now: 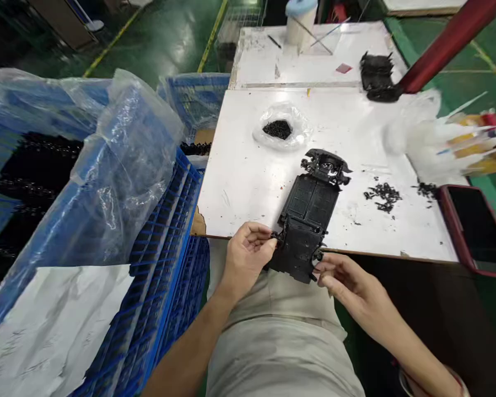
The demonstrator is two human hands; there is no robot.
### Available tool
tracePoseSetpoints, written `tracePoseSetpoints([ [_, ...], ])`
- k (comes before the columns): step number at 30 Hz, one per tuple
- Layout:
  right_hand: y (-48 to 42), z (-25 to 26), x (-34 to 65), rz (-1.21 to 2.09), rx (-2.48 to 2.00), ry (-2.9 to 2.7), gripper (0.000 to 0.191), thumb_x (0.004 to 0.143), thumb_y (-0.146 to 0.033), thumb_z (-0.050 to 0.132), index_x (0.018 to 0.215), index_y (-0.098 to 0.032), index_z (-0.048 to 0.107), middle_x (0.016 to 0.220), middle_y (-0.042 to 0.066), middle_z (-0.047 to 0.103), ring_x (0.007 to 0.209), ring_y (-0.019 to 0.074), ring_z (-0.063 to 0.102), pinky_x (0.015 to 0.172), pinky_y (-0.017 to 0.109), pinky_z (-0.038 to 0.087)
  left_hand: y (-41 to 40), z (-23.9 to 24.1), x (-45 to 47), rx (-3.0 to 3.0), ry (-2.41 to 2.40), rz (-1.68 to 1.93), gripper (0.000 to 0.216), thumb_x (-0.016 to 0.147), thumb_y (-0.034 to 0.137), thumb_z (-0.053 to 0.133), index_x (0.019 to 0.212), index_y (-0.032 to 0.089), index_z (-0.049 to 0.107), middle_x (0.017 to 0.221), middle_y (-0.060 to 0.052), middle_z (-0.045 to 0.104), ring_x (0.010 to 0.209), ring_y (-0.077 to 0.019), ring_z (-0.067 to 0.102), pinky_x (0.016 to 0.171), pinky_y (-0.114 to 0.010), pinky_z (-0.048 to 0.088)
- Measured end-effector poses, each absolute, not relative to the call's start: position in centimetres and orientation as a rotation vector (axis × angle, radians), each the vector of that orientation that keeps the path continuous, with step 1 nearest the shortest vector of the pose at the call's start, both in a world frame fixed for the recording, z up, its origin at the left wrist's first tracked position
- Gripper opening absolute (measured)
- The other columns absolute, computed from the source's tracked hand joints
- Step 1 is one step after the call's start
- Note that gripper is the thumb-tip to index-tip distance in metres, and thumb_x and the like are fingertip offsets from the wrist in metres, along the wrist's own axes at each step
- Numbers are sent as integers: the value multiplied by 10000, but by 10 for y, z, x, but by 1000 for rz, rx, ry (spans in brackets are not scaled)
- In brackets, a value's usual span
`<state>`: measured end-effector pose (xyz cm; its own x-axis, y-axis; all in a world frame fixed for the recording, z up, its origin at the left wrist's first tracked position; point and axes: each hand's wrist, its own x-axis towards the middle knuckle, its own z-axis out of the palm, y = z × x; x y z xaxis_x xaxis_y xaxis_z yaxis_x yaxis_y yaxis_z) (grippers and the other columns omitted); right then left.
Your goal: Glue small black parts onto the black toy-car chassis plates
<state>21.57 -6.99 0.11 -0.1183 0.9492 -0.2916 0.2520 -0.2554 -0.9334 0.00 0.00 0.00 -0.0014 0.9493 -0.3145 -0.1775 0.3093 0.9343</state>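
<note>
A black plastic toy-car chassis (310,212) lies lengthwise over the near edge of the white table (248,171). My left hand (248,256) grips its near left corner with curled fingers. On the near right corner, my right hand (347,278) pinches the part with thumb and fingertips. The chassis's far end, with axle parts, rests on the table.
A clear bag of small black pieces (280,129) sits behind the chassis, with loose black bits (382,196) to its right. A dark red tray (475,229) is at the right edge. Blue crates lined with plastic (107,182) hold black parts on my left. Another black chassis (376,74) lies far back.
</note>
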Motion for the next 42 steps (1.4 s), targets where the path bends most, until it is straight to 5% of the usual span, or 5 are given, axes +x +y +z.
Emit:
tracePoseSetpoints([
  [9,-88,-10,186,1431,-1443,-1072,267,848,-401,662,1038,-228,590,692,3,665,622,138,618,620,255,541,-17,-2,3,845,1179,1173,140,703,159,696,808,173,604,735,40,646,685,-60,613,671,-150,505],
  [30,-33,13,125,1871,-1290,-962,352,735,-437,757,951,-168,686,707,5,655,643,123,600,630,264,514,-47,-12,-70,1163,1580,1271,207,883,384,586,839,188,639,984,-36,731,891,-139,685,777,-217,537],
  [38,-18,13,111,1918,-1315,-975,408,724,-484,751,944,-161,634,726,-1,632,672,128,608,647,276,522,-53,-24,-99,1510,1525,1030,579,735,544,713,1191,226,549,1304,-105,600,1145,-242,616,930,-344,533],
  [42,-9,12,106,1874,-1318,-967,444,743,-495,739,977,-174,540,720,-15,621,665,132,628,658,290,529,-42,-26,-105,1783,1715,998,360,827,420,660,1120,233,566,1216,-86,644,1121,-229,614,950,-373,506],
])
